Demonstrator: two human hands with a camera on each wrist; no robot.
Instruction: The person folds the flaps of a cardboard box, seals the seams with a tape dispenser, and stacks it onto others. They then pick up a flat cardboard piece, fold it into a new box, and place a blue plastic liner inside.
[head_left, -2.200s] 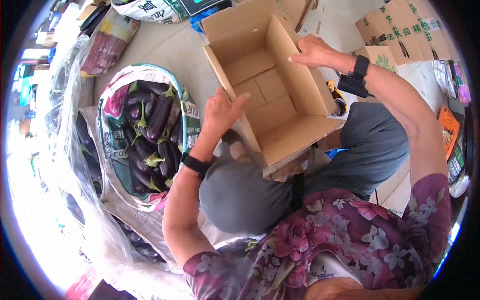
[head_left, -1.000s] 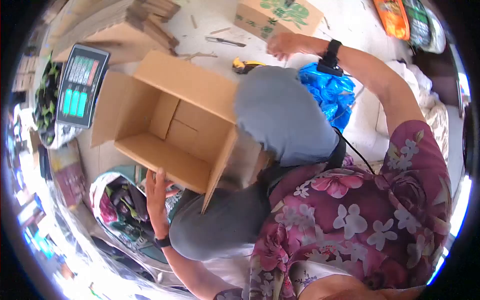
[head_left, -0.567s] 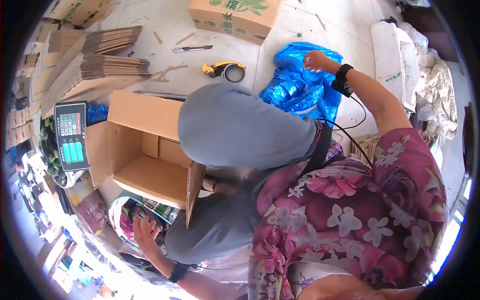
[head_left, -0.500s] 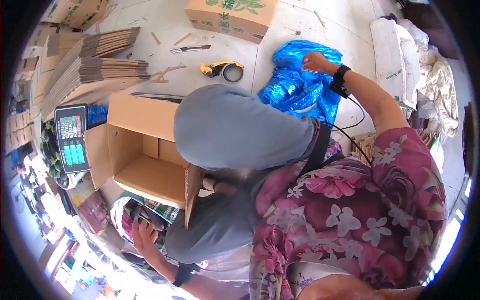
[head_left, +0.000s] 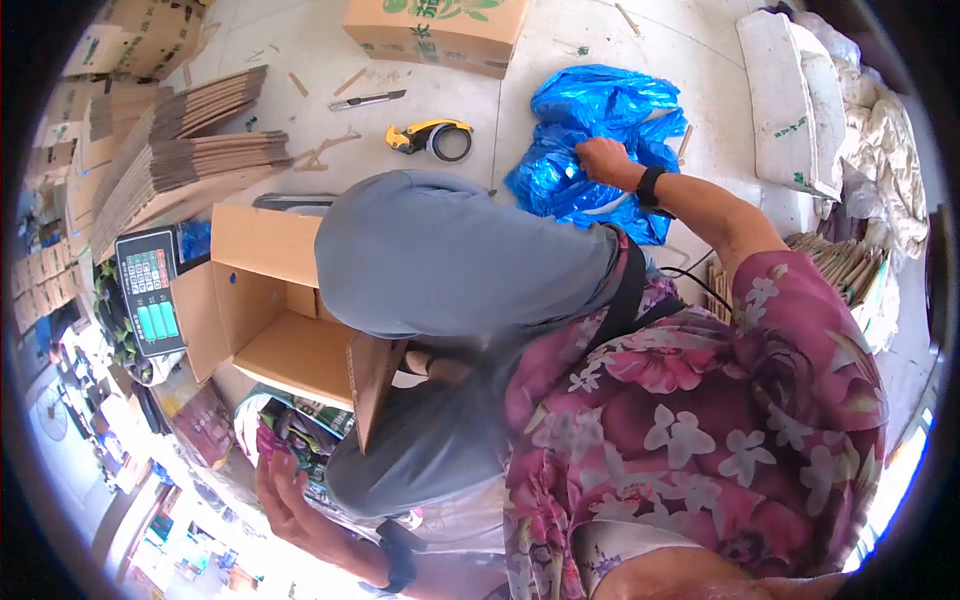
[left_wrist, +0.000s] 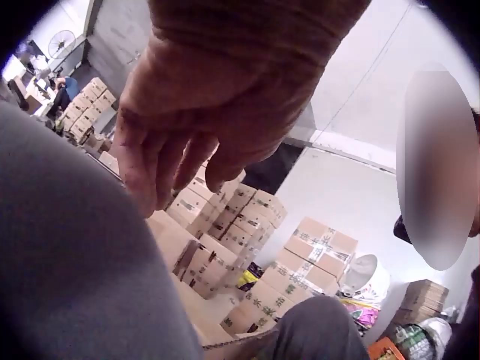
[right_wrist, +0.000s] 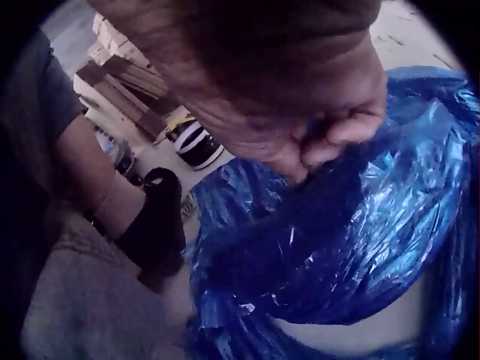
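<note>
Right hand [head_left: 601, 161] reaches past knee, fingers pinching fold of blue plastic bag [head_left: 590, 100]. Bag is heaped on floor. Left hand [head_left: 283, 497] spread, holding nothing, beside sack of eggplants [head_left: 292, 432]. Cardboard box [head_left: 290, 350] erected, open, empty, resting on lap. Judgement: box ready; lining and filling both left.

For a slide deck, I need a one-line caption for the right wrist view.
Right hand grips a crumpled blue bag.

Head camera looks steeply down; right wrist camera sits close over the blue plastic [head_left: 590, 100] at the head view's one o'clock; left wrist camera tilts upward.
</note>
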